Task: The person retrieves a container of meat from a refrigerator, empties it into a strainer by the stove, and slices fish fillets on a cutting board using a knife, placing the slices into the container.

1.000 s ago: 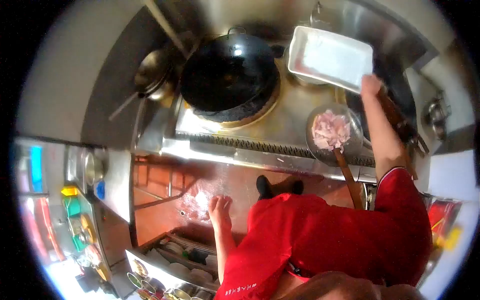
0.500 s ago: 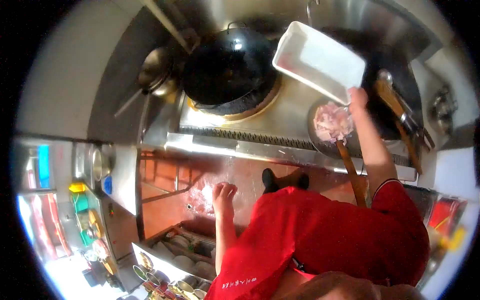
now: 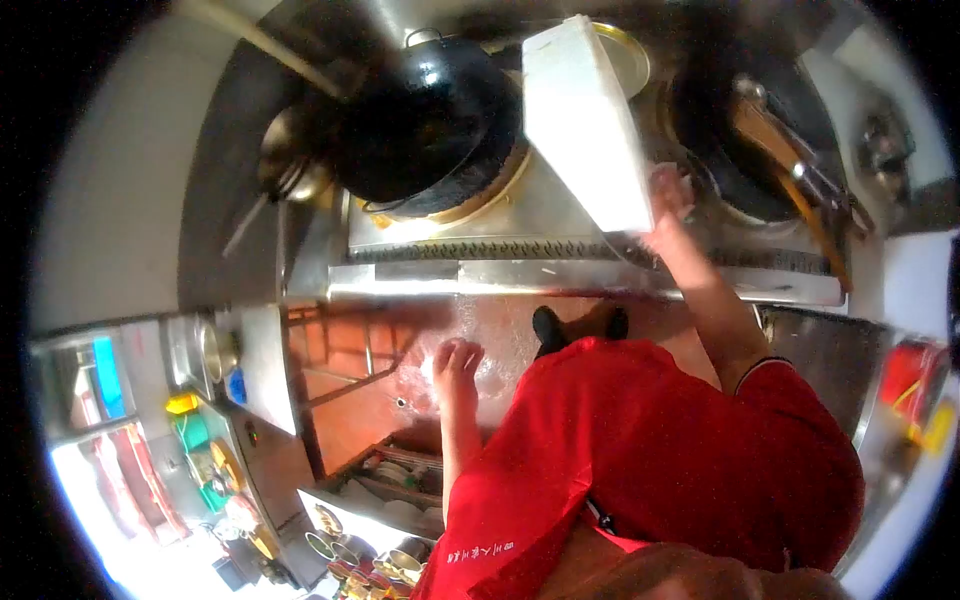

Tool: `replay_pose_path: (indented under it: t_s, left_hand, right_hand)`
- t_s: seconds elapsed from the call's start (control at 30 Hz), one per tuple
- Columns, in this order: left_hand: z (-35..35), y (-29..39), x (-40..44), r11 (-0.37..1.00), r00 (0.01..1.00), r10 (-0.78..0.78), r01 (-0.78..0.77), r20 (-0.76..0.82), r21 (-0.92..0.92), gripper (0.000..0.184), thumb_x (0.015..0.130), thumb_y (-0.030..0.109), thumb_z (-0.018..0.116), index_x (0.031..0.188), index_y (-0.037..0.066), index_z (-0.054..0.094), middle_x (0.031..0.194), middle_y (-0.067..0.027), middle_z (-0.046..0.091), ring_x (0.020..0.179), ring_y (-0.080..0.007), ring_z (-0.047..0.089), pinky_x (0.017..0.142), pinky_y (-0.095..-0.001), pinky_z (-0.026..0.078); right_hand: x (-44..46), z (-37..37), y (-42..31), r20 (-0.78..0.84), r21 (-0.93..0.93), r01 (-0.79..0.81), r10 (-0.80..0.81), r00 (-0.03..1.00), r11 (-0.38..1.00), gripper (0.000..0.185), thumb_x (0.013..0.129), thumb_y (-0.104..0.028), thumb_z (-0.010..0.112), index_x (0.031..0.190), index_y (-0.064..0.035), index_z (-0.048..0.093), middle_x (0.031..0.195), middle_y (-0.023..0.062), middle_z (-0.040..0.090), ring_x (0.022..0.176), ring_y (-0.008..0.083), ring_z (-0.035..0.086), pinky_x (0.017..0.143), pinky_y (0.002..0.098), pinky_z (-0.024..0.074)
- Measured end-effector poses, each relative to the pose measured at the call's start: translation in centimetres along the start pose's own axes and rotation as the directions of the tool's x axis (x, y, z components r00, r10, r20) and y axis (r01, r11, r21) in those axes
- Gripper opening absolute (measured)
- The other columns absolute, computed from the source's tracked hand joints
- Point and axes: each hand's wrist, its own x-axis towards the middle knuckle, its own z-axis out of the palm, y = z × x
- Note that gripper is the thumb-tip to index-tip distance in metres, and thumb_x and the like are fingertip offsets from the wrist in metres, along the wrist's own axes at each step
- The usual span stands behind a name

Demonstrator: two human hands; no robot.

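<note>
A white rectangular plastic tub [image 3: 585, 120] is tipped on its side over the stove, its long outer face turned toward me. My right hand [image 3: 665, 215] is closed on the tub's near right end. Pale pink sliced meat [image 3: 684, 190] shows only as a small patch beside that hand. The pan that held the meat is mostly hidden behind the tub and my hand. My left hand [image 3: 458, 360] hangs low over the floor with loosely bent fingers and holds nothing.
A large black wok [image 3: 430, 130] sits on the left burner, another dark wok [image 3: 740, 150] on the right. A wooden-handled utensil [image 3: 800, 190] lies across the right one. Behind the tub is a gold-rimmed round vessel [image 3: 630, 60]. A tray of bowls [image 3: 390, 490] stands lower left.
My right hand has brought the tub nearer and left, tipping it from upright-facing to side-on. The meat, plainly visible earlier, is now almost covered. My left hand has barely moved.
</note>
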Motion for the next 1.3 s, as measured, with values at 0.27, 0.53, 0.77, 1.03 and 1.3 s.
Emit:
replay_pose_path:
  t_s: [0.27,0.53,0.77,1.03,1.3]
  left_hand:
    - [2.2,1.6,-1.3,0.994,0.999,-0.028,0.03,-0.021,0.107,0.01,0.093,-0.005,0.066,0.103,-0.006,0.064,0.101,-0.0087,0.061,0.094,-0.0157,0.066,0.083,-0.0311,0.061]
    - [1.3,0.4,-1.3,0.992,0.996,-0.082,0.077,-0.045,-0.098,0.013,0.096,0.003,0.065,0.107,-0.002,0.062,0.102,-0.0107,0.064,0.095,-0.0215,0.068,0.089,-0.0365,0.061]
    - [0.9,-0.4,-1.0,0.993,0.996,-0.069,0.064,-0.048,-0.095,0.013,0.097,0.008,0.064,0.106,-0.001,0.061,0.098,-0.0116,0.066,0.093,-0.022,0.068,0.09,-0.039,0.059]
    - [2.4,2.4,-0.6,0.988,0.998,-0.044,0.038,-0.037,-0.147,0.018,0.103,0.018,0.063,0.108,0.001,0.06,0.099,-0.0115,0.065,0.099,-0.0233,0.066,0.091,-0.0404,0.059]
    - [6.4,6.2,3.0,0.982,0.976,0.112,-0.137,0.184,0.128,0.039,0.101,0.034,0.069,0.118,0.001,0.059,0.108,-0.0097,0.063,0.099,-0.0204,0.065,0.082,-0.0375,0.058]
  right_hand:
    - [-2.1,-4.0,1.2,0.716,0.277,-0.361,0.06,0.696,0.89,0.039,0.105,-0.039,0.054,0.132,-0.0108,0.061,0.133,0.0066,0.064,0.123,0.0253,0.059,0.103,0.0439,0.0498]
    - [-2.2,-4.9,0.4,0.641,0.296,-0.607,0.318,0.698,0.737,0.037,0.102,-0.045,0.06,0.115,-0.0117,0.07,0.097,0.0065,0.075,0.077,0.0192,0.073,0.056,0.0297,0.0597]
    - [-1.4,-6.1,0.0,0.561,0.027,-0.352,0.277,0.78,0.936,0.045,0.105,-0.045,0.056,0.135,-0.0123,0.062,0.109,0.0064,0.074,0.09,0.0195,0.072,0.058,0.0361,0.058]
    - [-3.2,-0.4,-7.4,0.273,-0.825,0.369,-0.269,0.924,0.428,0.045,0.097,-0.035,0.07,0.127,-0.0045,0.055,0.113,0.0122,0.067,0.1,0.0247,0.065,0.09,0.0447,0.0517]
    - [-6.0,4.8,-8.1,0.482,-0.876,0.458,-0.248,0.841,-0.149,0.036,0.095,-0.036,0.068,0.107,-0.0057,0.054,0.102,0.0199,0.065,0.095,0.0439,0.064,0.08,0.0529,0.0481]
